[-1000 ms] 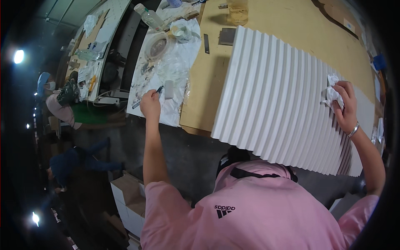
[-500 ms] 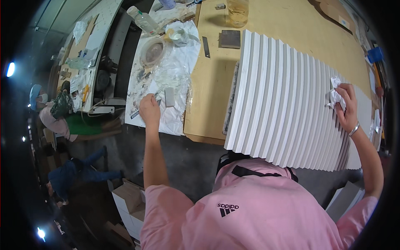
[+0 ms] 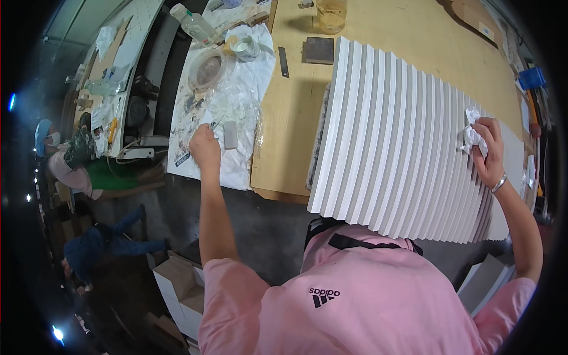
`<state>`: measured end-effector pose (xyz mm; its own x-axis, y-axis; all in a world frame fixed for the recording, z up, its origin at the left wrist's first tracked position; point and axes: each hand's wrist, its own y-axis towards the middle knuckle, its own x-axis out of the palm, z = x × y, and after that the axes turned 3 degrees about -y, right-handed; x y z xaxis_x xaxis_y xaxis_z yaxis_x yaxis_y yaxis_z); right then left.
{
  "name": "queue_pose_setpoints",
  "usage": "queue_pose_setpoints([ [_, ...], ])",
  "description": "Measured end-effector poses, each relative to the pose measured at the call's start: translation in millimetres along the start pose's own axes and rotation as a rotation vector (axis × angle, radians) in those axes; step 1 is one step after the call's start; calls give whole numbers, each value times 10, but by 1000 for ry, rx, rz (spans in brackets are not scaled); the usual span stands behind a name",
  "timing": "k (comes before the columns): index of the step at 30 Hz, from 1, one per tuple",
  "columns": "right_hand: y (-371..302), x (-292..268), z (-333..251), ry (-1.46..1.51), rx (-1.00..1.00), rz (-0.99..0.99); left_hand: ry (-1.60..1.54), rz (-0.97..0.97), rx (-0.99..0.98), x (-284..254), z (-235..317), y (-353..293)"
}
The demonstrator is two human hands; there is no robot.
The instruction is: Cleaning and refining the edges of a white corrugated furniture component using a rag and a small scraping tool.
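The white ribbed panel (image 3: pixel 402 142) lies across the near edge of the tabletop (image 3: pixel 284 133), overhanging it toward the person. The right hand (image 3: pixel 490 152) holds crumpled white tissue (image 3: pixel 473 139) against the panel's right part. The left hand (image 3: pixel 205 146), fingers drawn together, is near the tabletop's near left corner, beside a grey block (image 3: pixel 230 135); whether it grips anything cannot be determined. Assessment: the panel appears light, stiff along its ribs and liable to dent at the ridges; recommended hold is flat-handed, beneath both side edges.
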<state>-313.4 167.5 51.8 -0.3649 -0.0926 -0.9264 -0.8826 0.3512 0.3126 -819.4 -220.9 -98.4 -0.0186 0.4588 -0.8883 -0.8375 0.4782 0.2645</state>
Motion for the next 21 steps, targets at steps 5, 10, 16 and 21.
queue_pose_setpoints([
  [5,27,7,-1,22,17,-8,-74,-21,-44,39,2,8],
  [10,28,-70,-28,6,30,12,-316,-18,-75,-33,202,21],
  [16,54,16,2,50,-19,34,-965,-211,-238,-401,1095,152],
  [21,31,-8,20,44,-9,62,-1178,-313,-62,-652,1889,378],
])
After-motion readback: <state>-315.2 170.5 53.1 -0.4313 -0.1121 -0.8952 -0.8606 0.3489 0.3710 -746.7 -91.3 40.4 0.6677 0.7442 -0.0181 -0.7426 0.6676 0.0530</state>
